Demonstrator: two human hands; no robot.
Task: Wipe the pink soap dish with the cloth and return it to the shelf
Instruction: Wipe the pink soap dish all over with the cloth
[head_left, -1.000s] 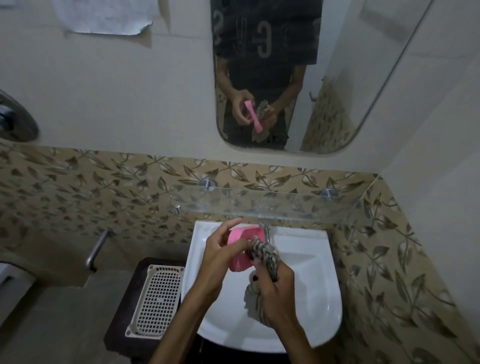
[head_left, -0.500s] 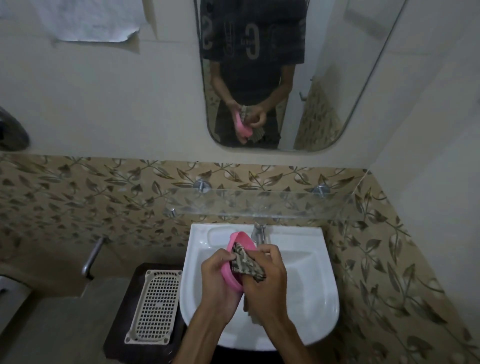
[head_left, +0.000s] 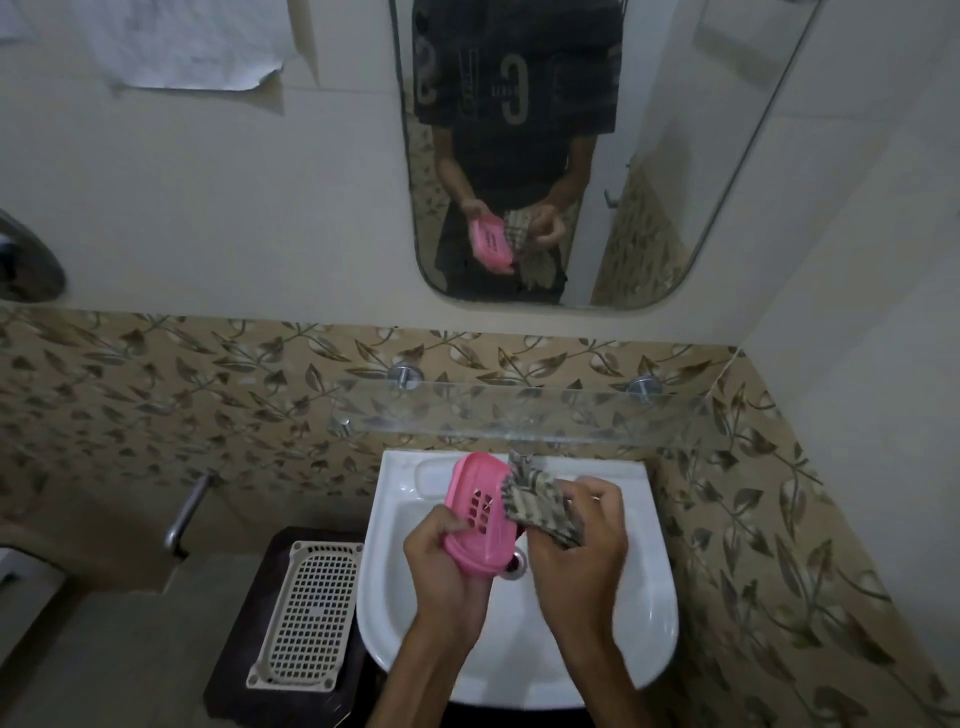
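Over the white sink (head_left: 639, 613), my left hand (head_left: 447, 571) grips the pink soap dish (head_left: 478, 519) by its near end. The dish is tilted, its slotted face turned up toward me. My right hand (head_left: 576, 551) holds a bunched brown-and-white checked cloth (head_left: 535, 501) pressed against the dish's right edge. The glass shelf (head_left: 519, 415) runs along the tiled wall just above the sink and carries nothing that I can see. The mirror above reflects the dish and the cloth.
A beige perforated tray (head_left: 309, 618) lies on a dark stand left of the sink. A metal handle (head_left: 184, 514) sticks out of the tiled wall further left. The right wall stands close to the sink. A mirror (head_left: 571, 156) hangs above the shelf.
The dish has been turned from edge-on to its slotted face up. The cloth has shifted from inside the dish to its right edge, and my right hand moved right.
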